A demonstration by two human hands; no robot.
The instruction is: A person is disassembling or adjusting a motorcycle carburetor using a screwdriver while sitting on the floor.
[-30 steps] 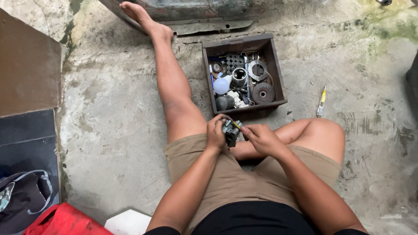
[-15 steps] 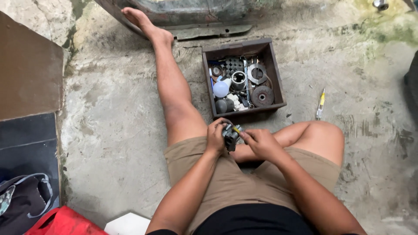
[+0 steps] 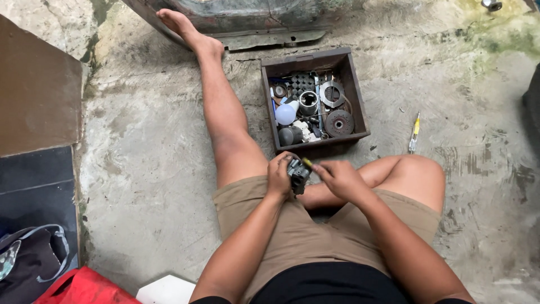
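A small dark metal part (image 3: 298, 173), blocky and hard to make out in detail, sits between two hands above the person's lap, just in front of a box of parts. The left hand (image 3: 279, 174) is curled around the part's left side, gripping it. The right hand (image 3: 337, 177) is closed narrowly, fingertips pinched on a small yellow-handled tool (image 3: 307, 164) whose tip meets the top of the part.

The person sits on a rough concrete floor (image 3: 146, 169) in tan shorts, left leg stretched out straight with a bare foot, right leg folded with the knee raised.

Just beyond the hands stands an open dark brown box (image 3: 360, 107) holding metal discs, rings, a white bulb and other small pieces. To the right of the box, well apart, a yellow screwdriver (image 3: 414, 131) lies on the floor. At lower left are a dark bag (image 3: 28, 264) and something red (image 3: 84, 287).
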